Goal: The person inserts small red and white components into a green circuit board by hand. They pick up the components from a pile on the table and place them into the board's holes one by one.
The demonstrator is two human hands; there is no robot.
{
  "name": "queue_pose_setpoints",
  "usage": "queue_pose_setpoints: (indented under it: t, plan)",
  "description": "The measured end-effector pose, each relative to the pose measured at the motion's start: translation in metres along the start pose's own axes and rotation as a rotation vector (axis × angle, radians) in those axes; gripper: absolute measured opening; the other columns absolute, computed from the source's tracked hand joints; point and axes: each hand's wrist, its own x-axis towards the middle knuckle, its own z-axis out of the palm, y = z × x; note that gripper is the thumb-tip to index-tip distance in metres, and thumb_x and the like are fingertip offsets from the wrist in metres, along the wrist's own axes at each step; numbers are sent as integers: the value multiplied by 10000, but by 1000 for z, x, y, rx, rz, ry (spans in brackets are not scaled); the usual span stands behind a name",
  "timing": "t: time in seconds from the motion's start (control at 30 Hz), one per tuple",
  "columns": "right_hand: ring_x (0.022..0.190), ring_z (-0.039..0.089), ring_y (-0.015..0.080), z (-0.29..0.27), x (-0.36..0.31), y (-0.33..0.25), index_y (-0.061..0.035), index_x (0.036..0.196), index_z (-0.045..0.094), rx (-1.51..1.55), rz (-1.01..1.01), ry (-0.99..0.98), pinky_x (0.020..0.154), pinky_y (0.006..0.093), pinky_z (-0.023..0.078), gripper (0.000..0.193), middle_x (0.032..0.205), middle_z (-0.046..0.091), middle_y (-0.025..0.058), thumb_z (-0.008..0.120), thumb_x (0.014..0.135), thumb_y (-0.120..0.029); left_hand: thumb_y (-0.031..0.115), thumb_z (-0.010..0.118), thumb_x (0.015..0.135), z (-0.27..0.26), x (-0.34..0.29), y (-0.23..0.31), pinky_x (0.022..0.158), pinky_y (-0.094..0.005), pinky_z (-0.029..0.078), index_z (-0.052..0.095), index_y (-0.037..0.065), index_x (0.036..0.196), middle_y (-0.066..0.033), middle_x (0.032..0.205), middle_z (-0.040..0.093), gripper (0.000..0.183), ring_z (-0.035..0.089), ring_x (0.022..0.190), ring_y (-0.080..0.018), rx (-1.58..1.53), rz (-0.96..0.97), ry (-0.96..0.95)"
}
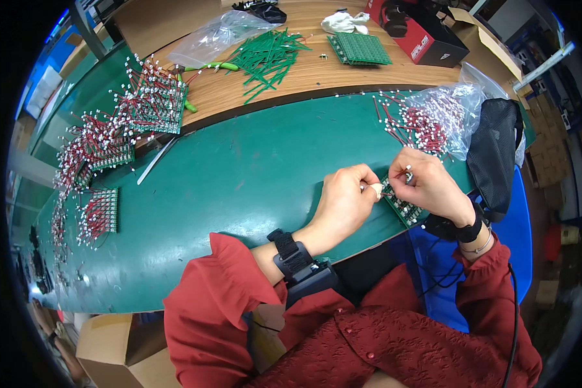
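A green circuit board (406, 212) with rows of small pale parts lies near the table's front edge, partly hidden under my hands. My left hand (344, 199) is at its left edge, thumb and index finger pinched together; a pale cover shows at the fingertip, and what they grip is too small to make out. Over the board's far end, my right hand (428, 184) is closed on a short wire lead (408, 171) with a white connector. Just beyond that hand lies a pile of red wire leads (423, 128) with white connectors, partly in a clear plastic bag (462, 107).
Several boards with red leads (103, 210) stand along the left, near a thin metal strip (155, 160). On the wooden shelf are green strips (268, 55), green-handled pliers (221, 66), stacked boards (359, 50) and a red-black box (420, 35). A black pouch (493, 152) lies right.
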Motion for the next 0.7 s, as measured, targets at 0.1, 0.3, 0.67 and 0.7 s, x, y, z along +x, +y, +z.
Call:
queue_pose_setpoints:
  t: [0.1,0.3,0.67,0.7]
  plan:
    - [671,642,236,2,-1,-1,-17,823,582,4,8,14,596,326,524,123,797,577,103,675,752,23,27,629,868,0,0,1,613,-255,511,678,-20,910,-81,789,721,80,657,713,-83,12,-23,-11]
    - [659,642,227,2,-1,0,-16,818,581,-7,-13,0,591,319,528,130,794,573,100,678,744,27,37,656,856,0,0,2,610,-263,515,683,-20,901,-83,779,717,77,659,701,-95,31,20,7]
    - [643,633,254,1,1,-2,-11,815,588,-15,11,-31,573,352,514,113,776,564,97,681,754,5,37,666,844,0,-1,3,617,-280,518,687,-18,879,-96,770,712,68,659,688,-116,41,25,16]
    - [647,632,268,1,2,-3,-10,823,589,-20,19,-41,574,369,512,109,776,564,97,679,762,1,35,665,844,0,-1,2,618,-279,517,685,-18,877,-95,771,712,66,660,689,-118,35,22,16]
